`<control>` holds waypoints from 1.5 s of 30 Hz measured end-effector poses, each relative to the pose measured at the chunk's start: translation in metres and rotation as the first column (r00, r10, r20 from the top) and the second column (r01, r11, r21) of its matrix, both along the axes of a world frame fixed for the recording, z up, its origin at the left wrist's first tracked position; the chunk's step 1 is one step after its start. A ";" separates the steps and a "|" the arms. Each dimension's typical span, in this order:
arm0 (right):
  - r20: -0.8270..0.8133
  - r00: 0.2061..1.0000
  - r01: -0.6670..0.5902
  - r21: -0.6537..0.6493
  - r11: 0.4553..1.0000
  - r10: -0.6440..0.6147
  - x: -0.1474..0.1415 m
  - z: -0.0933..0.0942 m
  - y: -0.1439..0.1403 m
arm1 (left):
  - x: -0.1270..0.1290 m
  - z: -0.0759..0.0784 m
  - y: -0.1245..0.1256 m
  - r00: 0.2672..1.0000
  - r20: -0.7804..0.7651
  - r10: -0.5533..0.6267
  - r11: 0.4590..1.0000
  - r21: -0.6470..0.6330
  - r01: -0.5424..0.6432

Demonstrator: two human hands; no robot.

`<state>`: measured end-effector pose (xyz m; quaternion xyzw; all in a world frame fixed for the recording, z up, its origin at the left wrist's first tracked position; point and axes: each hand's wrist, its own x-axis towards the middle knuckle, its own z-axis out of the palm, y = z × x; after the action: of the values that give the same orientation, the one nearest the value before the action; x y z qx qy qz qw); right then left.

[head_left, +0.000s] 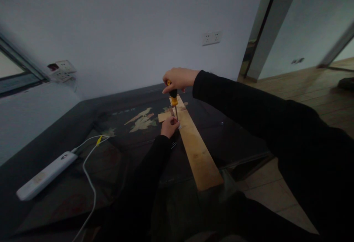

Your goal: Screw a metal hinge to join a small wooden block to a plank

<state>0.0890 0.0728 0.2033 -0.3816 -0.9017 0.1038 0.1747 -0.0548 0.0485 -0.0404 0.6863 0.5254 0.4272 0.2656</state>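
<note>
My right hand [178, 79] is closed around the top of a screwdriver [174, 101] with a black and yellow handle. The metal shaft points down, its tip close to the left edge of a long wooden board [197, 148]. Beside the tip, my left hand [169, 125] pinches with thumb and fingers; whatever it holds there is too small to make out. A small shiny piece [179, 126] shows at the board's edge by my fingertips. Just behind my left hand lies a short piece of wood [164, 116], partly against the board.
A white power strip [45, 177] with a white cable [92, 186] lies on the dark table [132, 144] at left. The board's near end reaches past the table's front edge. A pale wall with a socket plate [211, 38] stands behind.
</note>
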 end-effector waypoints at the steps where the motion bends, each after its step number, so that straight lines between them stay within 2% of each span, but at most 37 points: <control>1: -0.001 1.000 -0.019 -0.052 0.998 0.019 0.001 0.002 0.002 | 0.000 0.000 0.000 1.000 0.001 0.003 1.000 0.001 -0.003; 4: 0.022 0.998 -0.048 -0.192 0.980 0.053 0.005 0.009 0.009 | 0.000 0.000 -0.001 1.000 0.005 0.010 1.000 0.005 -0.010; 6: 0.095 0.992 -0.063 -0.194 0.979 0.082 0.004 0.013 0.008 | 0.000 0.001 -0.002 1.000 0.005 0.011 1.000 0.005 -0.011; 8: 0.200 0.979 -0.032 -0.089 0.995 0.050 0.000 0.014 0.000 | 0.000 0.002 -0.003 1.000 -0.011 0.008 1.000 0.013 -0.008; 10: 0.274 0.957 0.062 0.111 0.992 -0.091 -0.006 0.012 -0.013 | 0.000 0.003 -0.003 0.999 -0.032 0.006 1.000 0.025 -0.005; 12: 0.282 0.925 0.165 0.307 0.937 -0.255 -0.012 0.010 -0.028 | 0.000 0.005 -0.004 0.999 -0.040 0.000 1.000 0.024 0.001; 14: 0.278 0.898 0.215 0.402 0.890 -0.342 -0.016 0.010 -0.039 | 0.001 0.005 -0.003 0.999 -0.037 -0.006 1.000 0.014 0.007; 15: 0.289 0.890 0.217 0.410 0.886 -0.352 -0.016 0.012 -0.043 | 0.001 0.004 -0.003 0.999 -0.035 -0.008 1.000 0.009 0.008; 17: 0.350 0.882 0.187 0.354 0.916 -0.315 -0.015 0.018 -0.047 | 0.000 0.002 -0.001 0.999 -0.033 -0.006 1.000 0.006 0.006; 20: 0.478 0.866 0.083 0.158 0.984 -0.149 -0.012 0.029 -0.047 | -0.001 -0.003 0.001 1.000 -0.017 -0.005 1.000 0.011 0.005; 22: 0.524 0.848 0.040 0.084 0.996 -0.078 -0.012 0.031 -0.047 | -0.002 -0.005 0.002 1.000 -0.010 -0.013 1.000 0.017 0.013; 23: 0.527 0.845 0.039 0.100 0.994 -0.087 -0.013 0.030 -0.048 | -0.002 -0.006 0.003 1.000 -0.012 -0.017 1.000 0.021 0.017; 25: 0.494 0.852 0.071 0.221 0.973 -0.174 -0.017 0.024 -0.049 | -0.002 -0.004 0.002 1.000 -0.021 -0.021 0.999 0.032 0.022; 28: 0.386 0.866 0.146 0.413 0.899 -0.318 -0.021 0.012 -0.053 | -0.001 0.000 0.000 0.999 -0.030 -0.013 0.999 0.039 0.014; 30: 0.340 0.868 0.180 0.462 0.868 -0.361 -0.022 0.008 -0.054 | 0.000 0.002 -0.001 0.999 -0.032 -0.004 0.999 0.035 0.005; 32: 0.329 0.869 0.195 0.457 0.868 -0.369 -0.021 0.009 -0.053 | 0.000 0.002 -0.002 0.999 -0.039 0.001 0.999 0.033 0.000; 34: 0.365 0.870 0.178 0.395 0.901 -0.332 -0.018 0.014 -0.050 | 0.000 0.002 -0.002 0.999 -0.042 0.001 1.000 0.026 0.000; 37: 0.462 0.866 0.097 0.223 0.970 -0.193 -0.014 0.023 -0.045 | -0.001 0.000 -0.001 1.000 -0.029 -0.006 1.000 0.019 0.007; 39: 0.488 0.864 0.058 0.152 0.987 -0.127 -0.013 0.025 -0.043 | -0.002 -0.001 -0.001 1.000 -0.020 -0.007 1.000 0.017 0.007; 42: 0.459 0.870 0.082 0.227 0.970 -0.181 -0.014 0.020 -0.044 | -0.002 -0.001 0.000 1.000 -0.013 -0.004 1.000 0.018 0.004; 45: 0.386 0.868 0.159 0.380 0.911 -0.312 -0.014 0.013 -0.047 | -0.001 0.000 0.000 1.000 -0.012 -0.012 1.000 0.029 0.013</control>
<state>0.0747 0.0258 0.2164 -0.4681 -0.8677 -0.1624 0.0413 -0.0559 0.0487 -0.0408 0.6958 0.5164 0.4290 0.2552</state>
